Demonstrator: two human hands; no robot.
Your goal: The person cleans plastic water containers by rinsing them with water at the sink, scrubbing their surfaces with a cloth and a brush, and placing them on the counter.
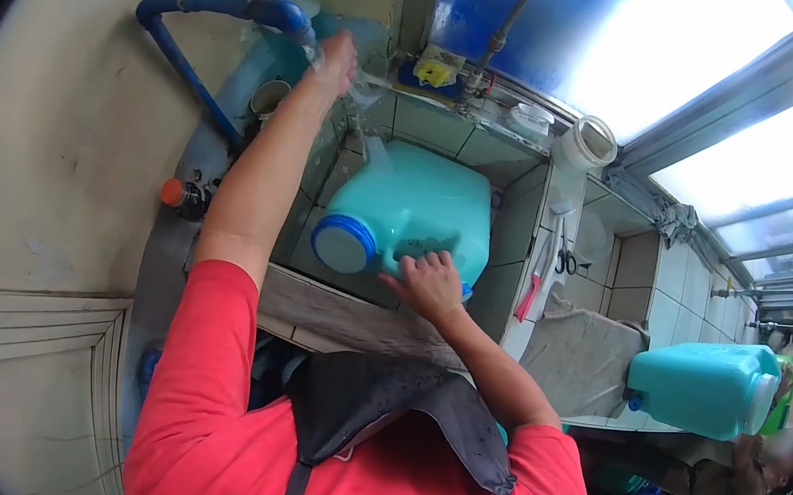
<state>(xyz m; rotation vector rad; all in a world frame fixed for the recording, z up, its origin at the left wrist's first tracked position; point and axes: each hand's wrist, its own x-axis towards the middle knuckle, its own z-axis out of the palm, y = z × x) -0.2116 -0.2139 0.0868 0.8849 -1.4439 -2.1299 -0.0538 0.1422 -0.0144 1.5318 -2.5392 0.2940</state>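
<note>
A turquoise plastic water jug (434,192) with a blue-rimmed cap lies on its side in the tiled sink. My right hand (429,284) is wrapped round its moulded handle. My left hand (338,60) is stretched out to the mouth of a blue pipe (218,4), its fingers curled and partly hidden by splashing. Clear water (369,114) runs past that hand and down towards the jug. Whatever the left fingers hold, if anything, does not show.
Scissors (566,260) and a pink-handled knife (530,295) lie on the ledge at the right. Beyond is another turquoise jug (699,386), with a person (736,483) beside it. A white container (587,144) stands near the window; an orange-capped bottle (185,196) is at the left.
</note>
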